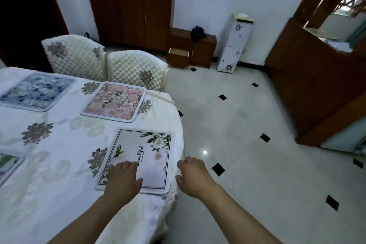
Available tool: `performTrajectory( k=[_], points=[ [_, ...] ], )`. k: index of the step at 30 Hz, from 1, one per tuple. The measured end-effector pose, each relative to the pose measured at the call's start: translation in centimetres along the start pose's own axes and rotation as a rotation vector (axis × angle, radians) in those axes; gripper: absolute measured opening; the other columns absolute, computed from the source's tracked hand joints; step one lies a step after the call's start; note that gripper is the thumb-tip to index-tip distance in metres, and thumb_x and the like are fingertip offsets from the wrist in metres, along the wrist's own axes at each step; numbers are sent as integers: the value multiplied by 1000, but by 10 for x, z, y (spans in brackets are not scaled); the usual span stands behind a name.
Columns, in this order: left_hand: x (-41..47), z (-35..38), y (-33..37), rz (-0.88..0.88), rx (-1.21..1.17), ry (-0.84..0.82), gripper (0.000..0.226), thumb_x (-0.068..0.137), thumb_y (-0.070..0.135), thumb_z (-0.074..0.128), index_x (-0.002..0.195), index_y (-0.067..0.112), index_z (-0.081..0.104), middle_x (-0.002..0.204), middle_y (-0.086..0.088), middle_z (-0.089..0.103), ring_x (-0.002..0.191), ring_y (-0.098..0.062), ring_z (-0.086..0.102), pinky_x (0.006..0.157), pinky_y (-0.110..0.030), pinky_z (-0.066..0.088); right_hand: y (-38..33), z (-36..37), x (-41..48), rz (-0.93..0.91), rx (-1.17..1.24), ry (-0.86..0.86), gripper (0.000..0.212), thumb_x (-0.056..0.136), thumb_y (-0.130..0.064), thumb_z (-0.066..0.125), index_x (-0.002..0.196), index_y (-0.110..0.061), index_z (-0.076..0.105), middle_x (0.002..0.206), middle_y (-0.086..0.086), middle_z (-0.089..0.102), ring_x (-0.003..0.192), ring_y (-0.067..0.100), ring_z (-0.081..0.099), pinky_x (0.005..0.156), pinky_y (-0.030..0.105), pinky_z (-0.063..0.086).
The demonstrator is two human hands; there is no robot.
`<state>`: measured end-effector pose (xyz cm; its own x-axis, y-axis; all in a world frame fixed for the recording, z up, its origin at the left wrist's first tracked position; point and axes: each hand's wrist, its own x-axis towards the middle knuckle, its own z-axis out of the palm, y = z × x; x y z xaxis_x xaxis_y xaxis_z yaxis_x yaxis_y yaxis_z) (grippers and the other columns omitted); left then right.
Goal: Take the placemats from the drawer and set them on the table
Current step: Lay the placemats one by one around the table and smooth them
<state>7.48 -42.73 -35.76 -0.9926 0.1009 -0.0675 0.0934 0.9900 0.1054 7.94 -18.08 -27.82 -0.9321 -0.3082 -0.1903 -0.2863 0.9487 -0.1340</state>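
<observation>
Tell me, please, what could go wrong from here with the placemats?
The white placemat lies near the edge of the tablecloth, under the left hand; a push might slide it off. The drawer by the far wall stands open and could be bumped in passing.

White placemat (146, 156), pink placemat (114, 102) and blue placemat (37, 90) lie flat on the clothed table (59, 134); drawer (178, 54) open.
</observation>
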Motion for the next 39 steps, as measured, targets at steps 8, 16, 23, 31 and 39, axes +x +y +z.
performTrajectory(
  k=[8, 16, 23, 31, 39],
  points=[
    [44, 18, -2, -135, -37, -74, 47, 58, 44, 82, 96, 19, 69, 93, -5, 71, 88, -31, 67, 86, -58, 48, 28, 2, 90, -116, -41, -104, 27, 92, -31, 47, 105, -10, 56, 105, 15, 58, 100, 35, 53, 90, 41, 40],
    [58, 34, 2, -412, -57, -89, 45, 52, 46, 79, 86, 20, 66, 86, -4, 70, 80, -29, 67, 79, -53, 55, 28, 13, 192, -406, -73, -205, 31, 91, -34, 47, 113, -14, 56, 114, 13, 58, 110, 33, 52, 93, 38, 38],
    [57, 39, 47, -751, -90, -148, 47, 58, 43, 73, 96, 17, 68, 91, -8, 70, 88, -33, 67, 83, -51, 53, 52, 29, 272, -699, -123, -327, 41, 93, -32, 45, 130, -15, 50, 123, 12, 55, 113, 31, 51, 90, 35, 37],
    [62, 51, 98, -1088, -261, -185, 43, 86, 33, 54, 123, 12, 53, 126, -12, 55, 115, -34, 49, 93, -44, 42, 54, 50, 315, -836, -160, -470, 41, 90, -25, 45, 129, -14, 49, 123, 14, 54, 113, 33, 51, 89, 36, 42],
    [73, 74, 122, -1463, -649, 83, 55, 84, 15, 57, 138, 12, 44, 138, -15, 39, 122, -34, 40, 100, -41, 39, 51, 74, 326, -761, -59, -389, 31, 87, -25, 48, 113, -10, 55, 118, 15, 50, 109, 34, 45, 82, 41, 45]
  ],
)
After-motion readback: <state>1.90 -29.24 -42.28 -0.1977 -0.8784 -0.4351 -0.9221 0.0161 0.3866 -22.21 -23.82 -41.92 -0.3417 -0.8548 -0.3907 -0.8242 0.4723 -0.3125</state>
